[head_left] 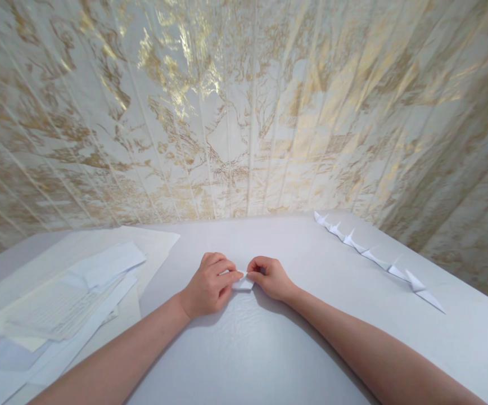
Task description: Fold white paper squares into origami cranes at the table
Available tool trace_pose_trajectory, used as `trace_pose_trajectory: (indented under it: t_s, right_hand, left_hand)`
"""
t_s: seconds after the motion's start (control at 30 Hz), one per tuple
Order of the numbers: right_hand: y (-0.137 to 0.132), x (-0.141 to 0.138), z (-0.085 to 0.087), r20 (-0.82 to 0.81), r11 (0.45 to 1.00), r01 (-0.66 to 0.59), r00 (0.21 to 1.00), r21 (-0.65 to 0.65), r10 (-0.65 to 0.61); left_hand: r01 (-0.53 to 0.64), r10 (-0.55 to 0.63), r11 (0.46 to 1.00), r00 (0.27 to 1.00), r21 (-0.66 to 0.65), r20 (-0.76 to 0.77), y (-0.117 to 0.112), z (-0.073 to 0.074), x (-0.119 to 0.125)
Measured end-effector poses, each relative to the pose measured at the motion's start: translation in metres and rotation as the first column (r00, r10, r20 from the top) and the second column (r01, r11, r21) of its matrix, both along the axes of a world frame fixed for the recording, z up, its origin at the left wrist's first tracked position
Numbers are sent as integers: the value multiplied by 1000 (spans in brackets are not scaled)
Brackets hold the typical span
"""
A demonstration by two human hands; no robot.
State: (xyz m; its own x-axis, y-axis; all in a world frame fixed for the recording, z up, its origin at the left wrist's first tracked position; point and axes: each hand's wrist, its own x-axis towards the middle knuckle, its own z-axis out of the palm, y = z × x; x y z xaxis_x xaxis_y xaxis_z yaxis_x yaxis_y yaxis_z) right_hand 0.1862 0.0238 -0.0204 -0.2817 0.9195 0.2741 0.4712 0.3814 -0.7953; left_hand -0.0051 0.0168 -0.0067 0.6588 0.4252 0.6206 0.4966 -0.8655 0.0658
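Between my hands, at the middle of the white table, is a small folded piece of white paper (243, 284). My left hand (211, 283) grips its left side between thumb and fingers. From the other side, my right hand (270, 277) pinches the upper right edge with thumb and forefinger. Part of the paper is hidden behind the fingertips, so its full shape does not show.
Several folded white paper figures (370, 256) with pointed tips stand in a slanting row at the right. Loose sheets, some printed (58, 312), lie piled on the left of the table (244, 360). A white curtain with gold patterns (227, 129) hangs behind.
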Motion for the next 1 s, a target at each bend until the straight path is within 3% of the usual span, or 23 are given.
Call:
trace_pose_trajectory:
  t_s: [0.23, 0.4, 0.53, 0.83, 1.0]
  right_hand:
    - [-3, -1, 3, 15, 998, 17, 1000, 53, -18]
    - [-6, -2, 6, 66, 987, -2, 998, 159, -9]
    - [-6, -2, 7, 80, 980, -16, 997, 201, 0]
    - [-7, -3, 7, 50, 989, 15, 999, 145, -22]
    - [-9, -6, 7, 50, 985, 40, 998, 168, -49]
  left_hand:
    - [-120, 158, 954, 980, -274, 121, -3, 0, 11]
    - [-157, 325, 821, 919, -548, 223, -3, -1, 16]
    - [-129, 414, 707, 872, -696, 259, -3, 0, 18]
    - [-125, 508, 631, 812, -766, 287, -5, -2, 23]
    - [-146, 486, 649, 835, -747, 259, -5, -4, 22]
